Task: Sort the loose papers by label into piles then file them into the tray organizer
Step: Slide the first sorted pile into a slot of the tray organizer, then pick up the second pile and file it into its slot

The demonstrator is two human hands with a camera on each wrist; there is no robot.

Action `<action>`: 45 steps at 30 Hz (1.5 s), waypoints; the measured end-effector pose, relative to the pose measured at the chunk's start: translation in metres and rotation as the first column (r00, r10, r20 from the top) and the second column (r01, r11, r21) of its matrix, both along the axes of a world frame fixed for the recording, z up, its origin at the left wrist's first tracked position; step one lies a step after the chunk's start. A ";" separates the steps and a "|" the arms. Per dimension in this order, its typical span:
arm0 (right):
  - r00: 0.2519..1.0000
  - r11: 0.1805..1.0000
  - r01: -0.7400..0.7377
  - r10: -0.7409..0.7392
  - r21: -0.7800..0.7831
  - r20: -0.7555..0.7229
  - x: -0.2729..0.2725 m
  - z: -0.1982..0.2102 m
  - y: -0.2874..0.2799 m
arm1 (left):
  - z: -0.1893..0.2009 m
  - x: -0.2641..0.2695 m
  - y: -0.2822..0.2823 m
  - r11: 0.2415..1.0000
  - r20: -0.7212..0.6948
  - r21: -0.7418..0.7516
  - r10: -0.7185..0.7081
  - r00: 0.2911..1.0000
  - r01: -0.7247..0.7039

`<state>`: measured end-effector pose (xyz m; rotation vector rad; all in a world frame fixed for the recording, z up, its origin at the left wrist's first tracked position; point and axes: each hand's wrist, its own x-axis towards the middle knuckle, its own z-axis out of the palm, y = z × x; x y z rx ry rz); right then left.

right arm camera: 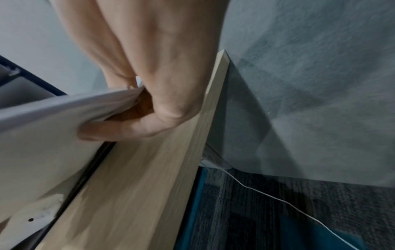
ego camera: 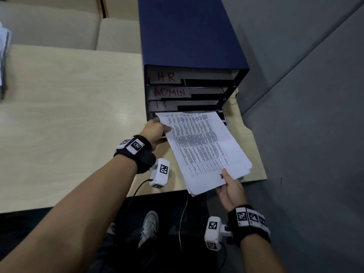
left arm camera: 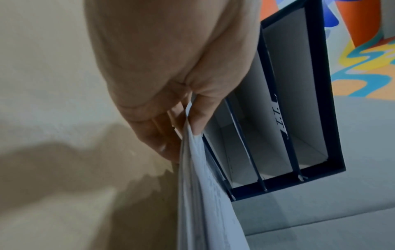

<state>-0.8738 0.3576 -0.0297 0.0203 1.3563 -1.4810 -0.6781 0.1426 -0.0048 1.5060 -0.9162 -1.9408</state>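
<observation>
Wooden table point(ego camera: 59, 119), right edge: paper stack point(ego camera: 201, 150) pinched by left hand point(ego camera: 155, 133) and right hand point(ego camera: 232, 190), entering tray organizer point(ego camera: 189, 36); floppy, light, best gripped at opposite edges.

Looks like an office: a dark blue tray organizer point(ego camera: 189, 36) with slots hand-labelled HR, ADMIN, IT at centre of the head view, pale wood desk point(ego camera: 69, 115) at left, grey felt partition point(ego camera: 305, 95) at right, dark carpet point(right arm camera: 278, 211) w/ a thin cable at lower right of the right wrist view.
</observation>
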 end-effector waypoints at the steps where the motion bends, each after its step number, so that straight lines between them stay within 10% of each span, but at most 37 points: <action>1: 1.000 1.000 0.003 -0.003 0.014 -0.016 -0.001 0.001 0.000 | 0.001 -0.002 0.000 1.000 -0.014 0.020 0.017 1.000 -0.017; 9: 0.995 0.991 0.016 -0.003 0.133 -0.097 -0.018 0.002 0.037 | -0.008 -0.014 0.002 0.980 -0.250 0.171 0.146 0.957 -0.105; 13: 0.998 0.981 -0.040 0.049 0.192 -0.042 -0.007 0.002 0.027 | -0.030 -0.007 -0.013 0.979 0.016 0.133 0.151 0.988 -0.152; 19: 0.967 0.920 -0.209 0.244 0.331 -0.069 0.010 0.000 0.012 | -0.002 0.018 -0.017 0.986 0.421 -0.014 -0.143 0.896 0.164; 28: 0.991 0.986 0.062 -0.079 0.154 0.109 0.035 -0.003 -0.085 | -0.017 0.158 0.075 0.994 0.457 -0.028 -0.086 0.885 0.110; 38: 0.983 0.998 0.027 -0.036 0.053 0.180 0.076 0.006 -0.225 | -0.025 0.309 0.155 0.989 0.594 -0.080 0.149 0.790 -0.127; 45: 0.951 0.963 -0.203 0.238 0.180 -0.200 0.132 0.008 -0.206 | -0.016 0.317 0.124 0.945 0.499 -0.129 0.323 0.804 -0.300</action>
